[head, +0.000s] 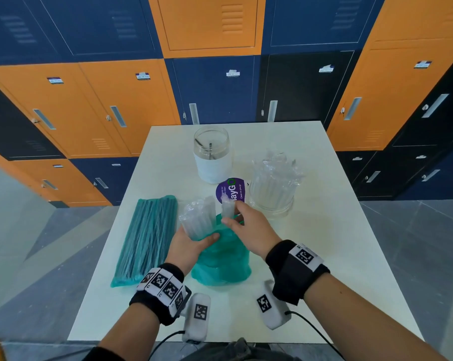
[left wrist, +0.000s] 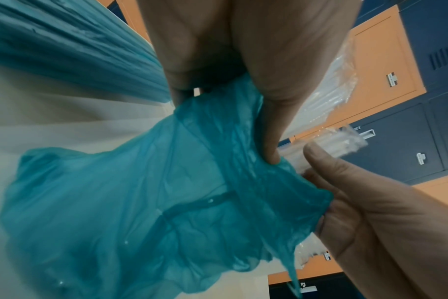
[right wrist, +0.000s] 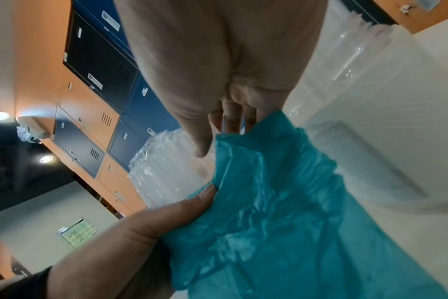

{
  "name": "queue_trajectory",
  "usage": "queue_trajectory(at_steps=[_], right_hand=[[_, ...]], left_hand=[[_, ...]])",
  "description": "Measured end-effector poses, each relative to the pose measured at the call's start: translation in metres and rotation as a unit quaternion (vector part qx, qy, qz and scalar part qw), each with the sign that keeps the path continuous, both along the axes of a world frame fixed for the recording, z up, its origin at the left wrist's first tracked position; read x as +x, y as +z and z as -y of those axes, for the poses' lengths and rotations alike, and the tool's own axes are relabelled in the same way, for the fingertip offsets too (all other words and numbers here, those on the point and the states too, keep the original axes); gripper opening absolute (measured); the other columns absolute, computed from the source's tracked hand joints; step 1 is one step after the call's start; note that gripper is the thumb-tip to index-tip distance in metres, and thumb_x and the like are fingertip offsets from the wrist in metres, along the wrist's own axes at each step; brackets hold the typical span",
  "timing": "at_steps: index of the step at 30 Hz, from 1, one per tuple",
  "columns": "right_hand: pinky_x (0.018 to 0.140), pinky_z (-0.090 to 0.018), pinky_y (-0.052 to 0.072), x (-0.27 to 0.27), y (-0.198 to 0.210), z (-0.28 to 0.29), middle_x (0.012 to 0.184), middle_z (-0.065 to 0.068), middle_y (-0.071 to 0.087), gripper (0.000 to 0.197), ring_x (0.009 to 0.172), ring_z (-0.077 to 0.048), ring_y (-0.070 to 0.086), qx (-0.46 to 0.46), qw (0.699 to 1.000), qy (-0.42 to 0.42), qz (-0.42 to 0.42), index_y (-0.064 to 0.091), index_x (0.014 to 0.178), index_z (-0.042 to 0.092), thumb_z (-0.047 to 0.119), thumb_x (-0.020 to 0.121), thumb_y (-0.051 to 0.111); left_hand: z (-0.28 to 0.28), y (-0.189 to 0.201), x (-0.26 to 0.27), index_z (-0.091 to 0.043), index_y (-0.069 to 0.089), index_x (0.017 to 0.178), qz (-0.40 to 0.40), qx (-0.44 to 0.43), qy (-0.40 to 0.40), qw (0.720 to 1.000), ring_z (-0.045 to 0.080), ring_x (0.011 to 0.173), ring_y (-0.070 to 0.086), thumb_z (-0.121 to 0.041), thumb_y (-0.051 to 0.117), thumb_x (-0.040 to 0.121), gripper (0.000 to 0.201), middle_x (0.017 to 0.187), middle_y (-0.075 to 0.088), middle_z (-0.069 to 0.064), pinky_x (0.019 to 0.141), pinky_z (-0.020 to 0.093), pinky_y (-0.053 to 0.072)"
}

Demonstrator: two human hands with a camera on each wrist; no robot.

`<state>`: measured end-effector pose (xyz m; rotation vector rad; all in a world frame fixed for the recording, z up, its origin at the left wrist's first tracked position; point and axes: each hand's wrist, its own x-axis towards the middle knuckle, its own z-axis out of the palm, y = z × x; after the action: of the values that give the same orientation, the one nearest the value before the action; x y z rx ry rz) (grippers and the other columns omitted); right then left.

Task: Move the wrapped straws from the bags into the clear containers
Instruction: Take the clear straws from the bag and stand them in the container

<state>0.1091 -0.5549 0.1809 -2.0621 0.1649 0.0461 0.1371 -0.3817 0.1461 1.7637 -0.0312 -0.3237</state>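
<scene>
A crumpled teal bag (head: 221, 259) stands near the table's front, seen close up in the left wrist view (left wrist: 141, 202). A bundle of clear-wrapped straws (head: 198, 220) sticks up out of its mouth. My left hand (head: 194, 241) grips that bundle and the bag's neck, thumb (left wrist: 271, 125) across the front. My right hand (head: 233, 213) pinches a few wrapped straws (head: 227, 204) pulled clear of the bundle, just right of it. A clear container (head: 272, 188) at the right is packed with upright wrapped straws.
A second teal bag (head: 147, 238), full and flat, lies at the left of the white table (head: 324, 256). A clear jar with a white label (head: 212, 155) stands at the back. A purple sticker (head: 230, 190) lies between jar and container. Lockers stand behind.
</scene>
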Motion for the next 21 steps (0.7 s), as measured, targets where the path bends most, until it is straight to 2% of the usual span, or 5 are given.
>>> queue_trajectory(at_steps=[4,9,12,15,21], right_hand=[[0.085,-0.033,0.051,-0.004,0.002,0.006,0.103,0.001,0.064,0.019,0.092,-0.015,0.06,0.008,1.0,-0.018,0.02,0.052,0.114,0.018,0.026,0.097,0.054],[0.077,-0.039,0.05,-0.011,-0.001,0.007,0.094,-0.007,0.062,0.016,0.08,-0.019,0.059,-0.022,1.0,-0.007,0.018,0.049,0.104,0.013,0.021,0.091,0.054],[0.077,-0.024,0.039,-0.011,0.002,0.007,0.092,0.006,0.054,0.013,0.074,-0.001,0.049,-0.02,0.999,-0.012,0.035,0.052,0.105,0.017,0.013,0.093,0.05],[0.083,-0.014,0.036,-0.01,0.011,0.012,0.11,0.008,0.056,0.022,0.094,-0.002,0.053,-0.002,0.998,-0.03,0.047,0.051,0.121,0.014,0.017,0.099,0.048],[0.085,-0.032,0.049,-0.004,0.031,0.036,0.101,0.009,0.07,0.01,0.094,-0.008,0.064,-0.02,0.993,-0.066,0.1,0.047,0.103,0.019,0.028,0.101,0.046]], left_hand=[[-0.001,-0.003,0.001,-0.012,0.056,0.123,-0.01,-0.016,0.018,1.0,0.015,0.096,0.07,-0.015,0.085,0.071,0.06,0.108,0.071,0.004,0.076,0.021,0.056],[0.005,-0.001,0.001,-0.014,0.057,0.123,-0.007,-0.033,0.003,0.999,0.016,0.099,0.069,-0.012,0.086,0.07,0.061,0.11,0.071,0.003,0.085,0.032,0.057],[0.009,-0.001,0.001,-0.012,0.059,0.122,-0.007,-0.035,-0.01,0.999,0.016,0.097,0.07,-0.01,0.085,0.07,0.058,0.108,0.072,0.004,0.082,0.029,0.058],[0.009,-0.005,0.003,-0.01,0.062,0.121,-0.007,-0.032,-0.015,0.999,0.015,0.095,0.071,-0.011,0.085,0.07,0.056,0.106,0.073,0.005,0.078,0.024,0.057],[0.006,-0.01,0.007,-0.013,0.061,0.12,-0.014,-0.02,0.002,1.0,0.02,0.097,0.07,-0.02,0.089,0.067,0.06,0.106,0.072,0.005,0.087,0.039,0.057]])
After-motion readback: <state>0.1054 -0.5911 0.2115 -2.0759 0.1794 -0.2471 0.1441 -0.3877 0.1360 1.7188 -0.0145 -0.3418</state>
